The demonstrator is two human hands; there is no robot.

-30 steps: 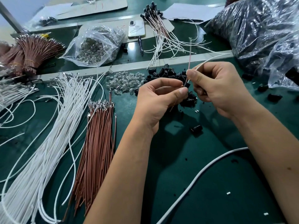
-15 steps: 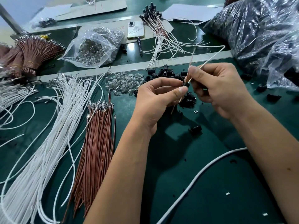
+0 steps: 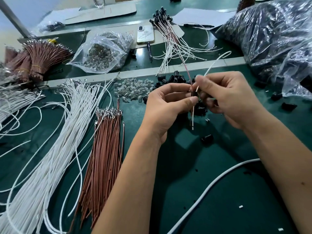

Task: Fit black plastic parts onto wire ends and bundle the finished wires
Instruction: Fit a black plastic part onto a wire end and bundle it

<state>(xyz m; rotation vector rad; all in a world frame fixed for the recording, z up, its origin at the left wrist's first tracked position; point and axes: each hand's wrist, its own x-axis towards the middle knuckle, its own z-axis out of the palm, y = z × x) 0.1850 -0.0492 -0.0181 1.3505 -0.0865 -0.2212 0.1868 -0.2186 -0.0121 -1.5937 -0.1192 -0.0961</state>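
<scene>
Currently your left hand (image 3: 168, 105) pinches black part (image 3: 194, 94) steady; right hand (image 3: 226, 97) pinches wires (image 3: 193, 114) w/ ends twd 6 o'clock, presumably for seating.

We have our left hand (image 3: 166, 107) and right hand (image 3: 226, 97) meeting over the mat (image 3: 211, 191), just in front of a heap of plastic parts (image 3: 175, 80) with a pile of small bulbs (image 3: 133, 89) to its left. Further left lie a sheaf of short wires (image 3: 103, 149) and, beyond it, a spread of long wires (image 3: 45, 157). Behind the dividing rail (image 3: 135, 73) sit a bag of bulbs (image 3: 103, 51), a phone (image 3: 146, 34) and finished wires (image 3: 170, 36), with a large bag (image 3: 270, 34) at far right.
</scene>
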